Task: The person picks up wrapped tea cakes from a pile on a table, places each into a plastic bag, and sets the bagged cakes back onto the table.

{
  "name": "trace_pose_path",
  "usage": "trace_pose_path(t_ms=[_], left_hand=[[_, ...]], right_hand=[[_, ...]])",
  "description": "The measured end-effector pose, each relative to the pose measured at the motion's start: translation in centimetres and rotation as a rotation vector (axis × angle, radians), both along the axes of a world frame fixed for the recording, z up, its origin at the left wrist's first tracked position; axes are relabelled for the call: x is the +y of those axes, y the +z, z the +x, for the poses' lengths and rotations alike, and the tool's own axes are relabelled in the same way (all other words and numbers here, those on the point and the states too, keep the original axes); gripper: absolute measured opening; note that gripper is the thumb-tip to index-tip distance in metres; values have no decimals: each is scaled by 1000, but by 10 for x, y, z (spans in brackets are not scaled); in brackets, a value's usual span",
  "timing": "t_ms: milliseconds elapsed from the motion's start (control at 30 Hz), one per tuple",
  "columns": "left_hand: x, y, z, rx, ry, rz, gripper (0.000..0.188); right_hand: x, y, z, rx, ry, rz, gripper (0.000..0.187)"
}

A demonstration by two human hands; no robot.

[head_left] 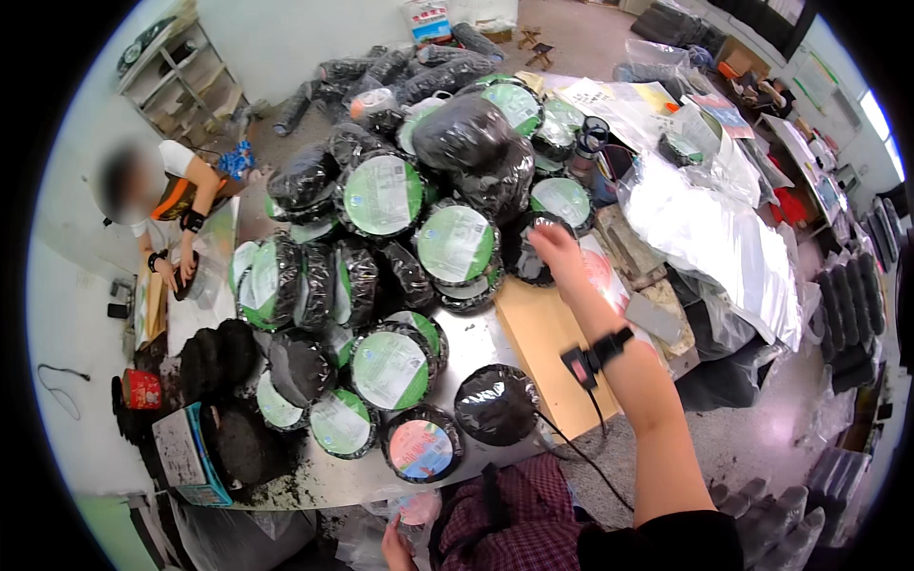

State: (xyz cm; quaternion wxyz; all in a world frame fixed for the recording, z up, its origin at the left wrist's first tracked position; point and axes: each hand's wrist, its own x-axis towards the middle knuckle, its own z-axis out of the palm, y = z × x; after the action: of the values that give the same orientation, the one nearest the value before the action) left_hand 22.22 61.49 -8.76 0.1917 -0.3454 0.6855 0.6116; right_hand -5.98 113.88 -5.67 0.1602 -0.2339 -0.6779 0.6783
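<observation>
My right hand (559, 249) reaches forward over the table with its fingers closed on the edge of a round package (526, 259) in black film. A dark strap with a small device (583, 366) circles that wrist, and a black cable hangs from it. Low in the picture, my left hand (397, 544) grips a clear plastic bag (364, 535) by a round pink label (419, 508). At the table's near edge lie a shiny black-wrapped disc (497, 404) and another with a pink and blue label (422, 449). Several green-labelled discs (390, 369) sit behind them.
A tall heap of black-wrapped packages (464, 133) fills the table's middle. To the right lie silvery plastic sheets (705, 247) and a tan board (533, 328). A co-worker (181, 200) handles a dark piece at the left. Dark soil-like discs (249, 443) lie near a box (193, 452).
</observation>
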Motion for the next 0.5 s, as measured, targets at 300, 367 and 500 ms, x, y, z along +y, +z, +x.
trace_pose_path(t_ms=[300,367,500], left_hand=[[-6,-9,11,-189,-107,-144,38],[-7,-6,5,-90,-352,-240,39],[-83,-52,17,-261,-371,-113,38]], right_hand=[[-19,-126,296,-365,-173,1094,32],[-13,-137,295,-374,-185,1108,35],[-5,-141,226,-330,-158,1156,35]])
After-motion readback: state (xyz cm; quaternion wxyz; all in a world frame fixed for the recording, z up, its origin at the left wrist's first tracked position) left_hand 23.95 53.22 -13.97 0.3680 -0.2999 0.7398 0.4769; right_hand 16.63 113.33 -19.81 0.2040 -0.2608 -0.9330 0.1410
